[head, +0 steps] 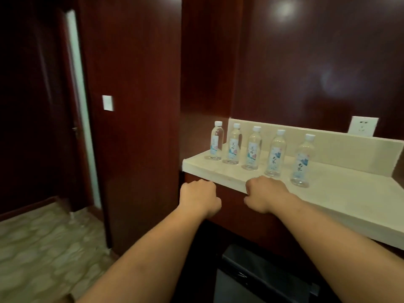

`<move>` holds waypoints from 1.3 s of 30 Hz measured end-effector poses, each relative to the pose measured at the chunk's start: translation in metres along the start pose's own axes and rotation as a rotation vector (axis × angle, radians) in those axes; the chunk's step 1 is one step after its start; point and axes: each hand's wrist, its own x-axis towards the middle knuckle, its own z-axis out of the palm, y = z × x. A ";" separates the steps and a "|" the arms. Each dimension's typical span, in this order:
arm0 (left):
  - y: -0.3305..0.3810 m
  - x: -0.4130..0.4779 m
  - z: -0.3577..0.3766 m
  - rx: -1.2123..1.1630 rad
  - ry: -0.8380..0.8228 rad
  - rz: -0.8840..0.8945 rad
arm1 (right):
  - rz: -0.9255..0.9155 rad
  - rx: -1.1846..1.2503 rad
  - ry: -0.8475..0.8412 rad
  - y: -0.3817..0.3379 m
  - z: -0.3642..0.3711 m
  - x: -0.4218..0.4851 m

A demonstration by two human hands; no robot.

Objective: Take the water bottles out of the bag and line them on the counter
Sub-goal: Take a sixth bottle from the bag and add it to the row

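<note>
Several clear water bottles with white caps and pale labels stand upright in a row on the cream counter point(341, 193), from the leftmost bottle point(216, 142) to the rightmost bottle point(303, 161). My left hand point(200, 196) is a closed fist just below the counter's front edge, holding nothing. My right hand point(265, 194) is also a closed fist, resting at the counter's front edge in front of the row, apart from the bottles. No bag is in view.
Dark red wood panels surround the counter. A white wall socket point(363, 126) sits above the backsplash at the right. A black box-like object point(262, 274) stands below the counter. A dark door point(37, 106) and a light switch point(107, 103) are to the left.
</note>
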 end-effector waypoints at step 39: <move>-0.370 -0.415 0.091 0.267 -0.435 -0.623 | -0.884 -0.004 -0.369 -0.536 0.139 -0.175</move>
